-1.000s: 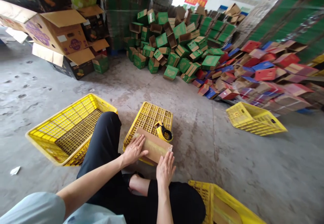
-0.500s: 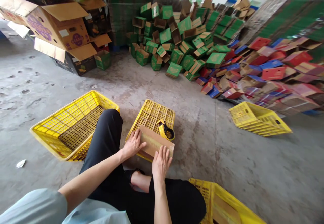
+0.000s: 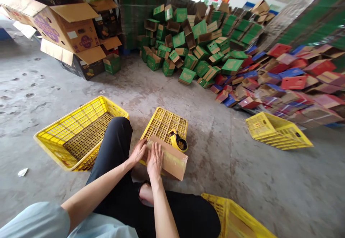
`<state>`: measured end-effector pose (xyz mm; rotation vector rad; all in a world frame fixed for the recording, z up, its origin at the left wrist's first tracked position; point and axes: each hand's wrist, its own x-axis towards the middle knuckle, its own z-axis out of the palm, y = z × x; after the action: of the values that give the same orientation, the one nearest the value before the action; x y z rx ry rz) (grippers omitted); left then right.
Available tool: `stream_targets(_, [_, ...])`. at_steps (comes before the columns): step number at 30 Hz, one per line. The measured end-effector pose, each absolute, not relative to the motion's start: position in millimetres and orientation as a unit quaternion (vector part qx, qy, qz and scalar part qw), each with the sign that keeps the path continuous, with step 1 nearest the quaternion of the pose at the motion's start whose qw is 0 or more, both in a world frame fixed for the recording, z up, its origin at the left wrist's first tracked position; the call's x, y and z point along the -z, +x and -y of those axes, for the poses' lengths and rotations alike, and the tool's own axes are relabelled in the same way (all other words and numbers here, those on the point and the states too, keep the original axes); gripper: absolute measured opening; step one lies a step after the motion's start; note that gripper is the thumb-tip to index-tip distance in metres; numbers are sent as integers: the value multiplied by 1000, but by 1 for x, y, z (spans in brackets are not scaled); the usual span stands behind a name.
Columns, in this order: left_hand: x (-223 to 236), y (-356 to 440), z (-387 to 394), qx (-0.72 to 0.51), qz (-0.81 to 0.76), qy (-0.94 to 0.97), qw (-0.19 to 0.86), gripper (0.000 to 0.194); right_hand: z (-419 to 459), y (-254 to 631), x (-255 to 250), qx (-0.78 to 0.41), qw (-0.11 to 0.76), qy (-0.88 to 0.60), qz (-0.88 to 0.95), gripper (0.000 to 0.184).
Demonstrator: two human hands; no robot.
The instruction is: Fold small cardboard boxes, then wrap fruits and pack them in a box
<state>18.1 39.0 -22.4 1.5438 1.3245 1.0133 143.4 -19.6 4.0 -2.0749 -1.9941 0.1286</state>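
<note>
A brown cardboard box (image 3: 172, 161) with clear tape along its top lies on an upturned yellow crate (image 3: 165, 121), its near right corner jutting past the crate. My left hand (image 3: 138, 151) grips the box's left end, the thumb side partly hidden by the other hand. Flat on the taped top, near that same end, lies my right hand (image 3: 155, 159) with its fingers stretched out. A yellow and black tape dispenser (image 3: 178, 141) rests on the crate just behind the box, touched by neither hand.
A yellow basket (image 3: 81, 134) stands at my left, another (image 3: 237, 218) by my right knee holds cardboard, and a third (image 3: 279, 130) lies farther right. Heaped green boxes (image 3: 185, 47) and red and blue boxes (image 3: 293, 82) fill the back. Large cartons (image 3: 67, 33) are stacked back left.
My right hand has slid left along the box top, close to my left hand. My left hand has shifted slightly left to the box's end. The box's right side has swung toward me.
</note>
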Motion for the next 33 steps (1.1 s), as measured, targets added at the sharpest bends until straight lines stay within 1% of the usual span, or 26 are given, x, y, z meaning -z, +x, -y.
stream_targets(5, [26,19,-40,-411,-532,589,449,46,9,136,-18,-76,88,-725,679,56])
stream_targets(9, [28,21,-41,-410,-543,566,466,47,3,130,-18,-96,62,-734,669,55])
stream_targets(17, [25,19,-35,-405,-542,546,494,56,6,129,-11,-89,46,-727,680,55])
stream_targets(21, [25,22,-32,-383,-509,589,497,65,20,133,-9,-67,64,-696,712,54])
stream_targets(26, [30,28,-27,-337,-489,675,438,75,55,163,-8,-36,95,-737,669,54])
stream_targets(30, [30,27,-22,-318,-480,731,366,72,88,217,-5,-12,85,-812,577,61])
stream_targets(33, [24,28,-20,-309,-468,770,306,70,100,251,1,-13,98,-840,534,68])
